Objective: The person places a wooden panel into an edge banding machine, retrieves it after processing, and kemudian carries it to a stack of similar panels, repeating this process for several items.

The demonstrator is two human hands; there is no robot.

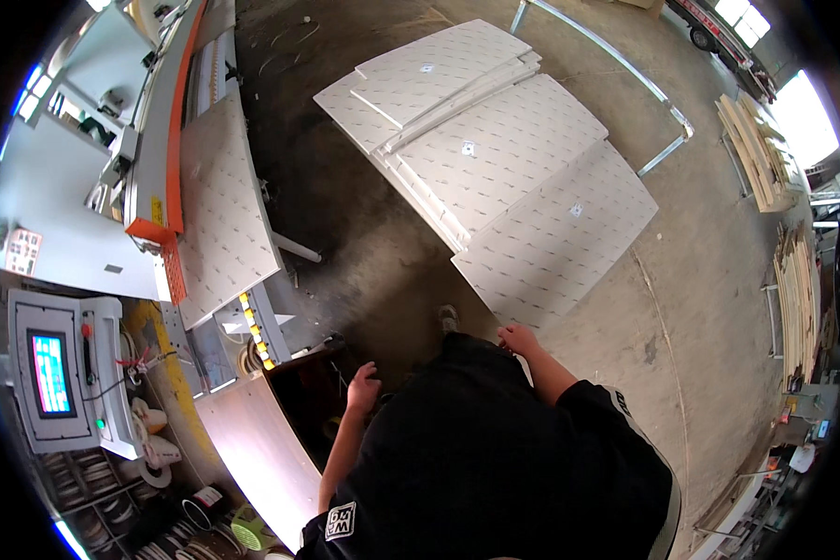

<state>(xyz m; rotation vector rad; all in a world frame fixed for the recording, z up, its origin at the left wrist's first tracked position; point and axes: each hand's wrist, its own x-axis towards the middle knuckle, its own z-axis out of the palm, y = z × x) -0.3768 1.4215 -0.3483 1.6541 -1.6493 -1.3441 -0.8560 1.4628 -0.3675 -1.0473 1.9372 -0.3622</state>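
My left hand [363,388] is raised in front of me with loosely bent fingers slightly apart, holding nothing. It is nearest to the dark opening beside a brown wood-grain board [257,446]. My right hand [519,340] is at my right front, its fingers curled in and nothing seen in them. Just beyond it lies the near edge of a stack of large pale panels [504,154] with repeated print and small white labels. Whether that hand touches the panel edge I cannot tell.
At left stands a long machine with an orange beam [175,140], a pale panel [217,205] lying along it. A control console [51,373] with a lit screen is nearer. Reels [93,485] fill a rack at lower left. A metal frame [616,56] and stacked boards [761,154] are at right.
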